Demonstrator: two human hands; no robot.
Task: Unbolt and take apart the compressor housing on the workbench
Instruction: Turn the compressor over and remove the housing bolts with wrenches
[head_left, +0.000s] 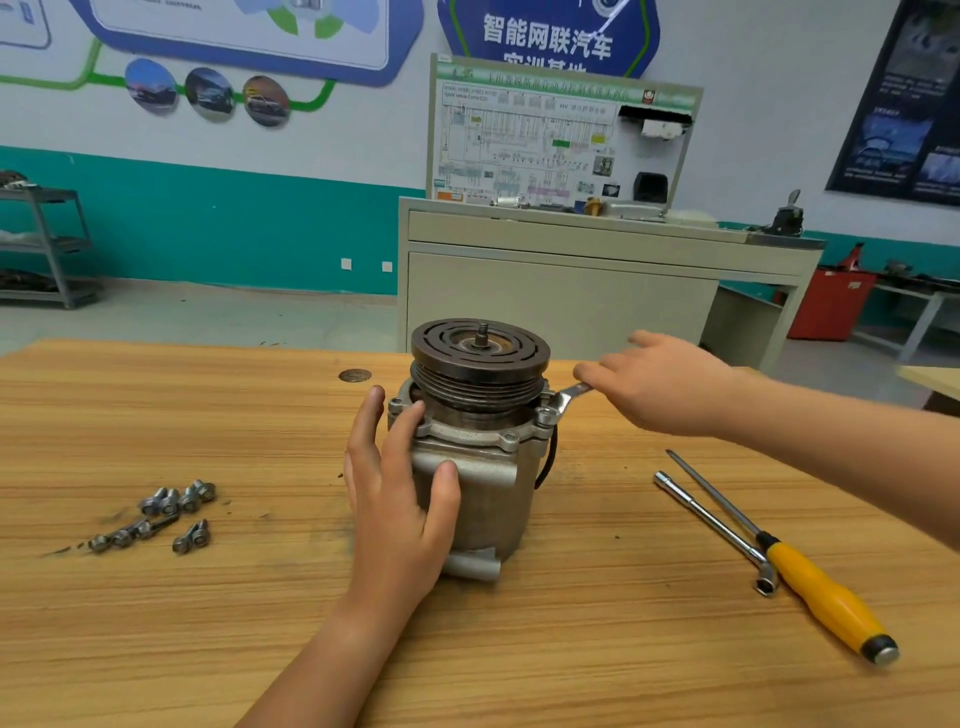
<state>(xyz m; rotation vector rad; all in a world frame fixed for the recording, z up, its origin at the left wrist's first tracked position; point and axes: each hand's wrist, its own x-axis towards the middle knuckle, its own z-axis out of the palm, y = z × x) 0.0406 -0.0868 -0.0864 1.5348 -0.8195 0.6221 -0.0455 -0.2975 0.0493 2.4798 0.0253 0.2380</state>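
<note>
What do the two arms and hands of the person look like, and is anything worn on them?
Both arms are bare as far as the picture shows: no sleeves reach into view. The left hand and the right hand wear no gloves, and no ring, watch or bracelet shows on the fingers or wrists. No tape, markings or cables are visible on them.

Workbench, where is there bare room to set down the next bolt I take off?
Bare wood lies between the loose bolts and the compressor, and across the near edge of the workbench. It is crowded right of the compressor, where the socket wrench and screwdriver lie, and at the flange, where the right hand works the spanner.
</note>
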